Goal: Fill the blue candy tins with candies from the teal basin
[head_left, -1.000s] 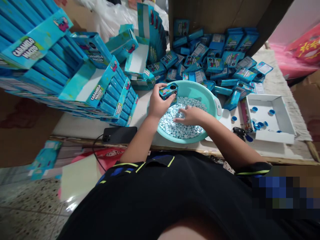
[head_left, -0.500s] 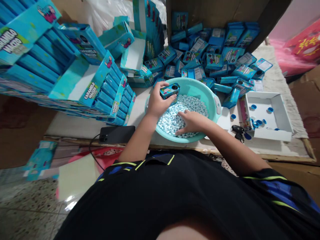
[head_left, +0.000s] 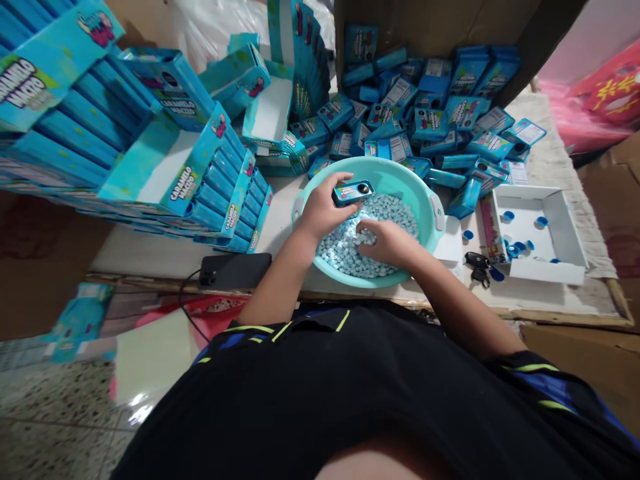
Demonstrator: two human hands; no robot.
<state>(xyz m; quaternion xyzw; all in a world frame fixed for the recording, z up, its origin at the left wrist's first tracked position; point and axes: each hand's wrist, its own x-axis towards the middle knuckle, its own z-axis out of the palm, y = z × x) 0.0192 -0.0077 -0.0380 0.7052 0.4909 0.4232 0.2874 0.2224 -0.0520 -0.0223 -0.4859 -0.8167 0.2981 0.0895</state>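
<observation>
A turquoise plastic basin (head_left: 425, 200) stands on the table, filled partway with small pale-blue candies (head_left: 345, 257). Over its left half, my left hand (head_left: 320, 210) grips a small blue candy box (head_left: 353, 192) by its sides. A dark round hole shows at the box's right end. Just below and right of it, my right hand (head_left: 389, 243) is down among the candies, its fingers curled round some of them. Part of that handful shows between thumb and fingers; the rest is hidden by the hand.
Stacked display trays of blue boxes (head_left: 200, 173) rise at left. Behind the basin lies a heap of loose candy boxes (head_left: 430, 123). At right, a white carton (head_left: 560, 230) holds blue caps, beside car keys (head_left: 477, 261). A dark phone (head_left: 235, 270) lies near the front edge.
My right hand's fingers have gone from spread on the candies to curled round some. My left hand has brought the candy box slightly right and down, tilting it.
</observation>
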